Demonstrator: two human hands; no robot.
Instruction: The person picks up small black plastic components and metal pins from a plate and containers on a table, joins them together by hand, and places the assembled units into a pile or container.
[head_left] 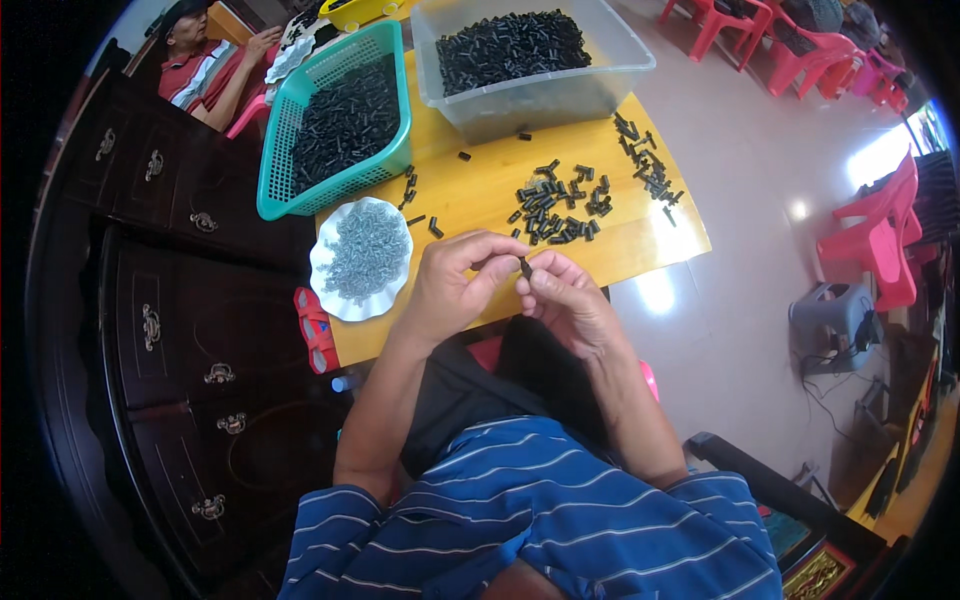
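Observation:
In front of my lap, above the table's near edge, my two hands meet at the fingertips. My right hand [572,298] pinches a small black tube-like piece [526,268] between thumb and fingers. The thumb and forefinger of my left hand [462,278] are closed at the upper end of that piece; anything tiny between them is too small to make out. Just beyond lies a loose pile of short black tubes [548,208]. To the left of my left hand stands a white scalloped plate [322,262] heaped with small silvery-clear pieces.
A teal basket [268,185] and a clear plastic bin [520,112], both filled with black tubes, stand on the yellow table [450,200]. More tubes [648,160] lie near its right edge. Dark drawers [200,330] flank the left. Another person [215,65] sits far left. Pink chairs [880,235] stand right.

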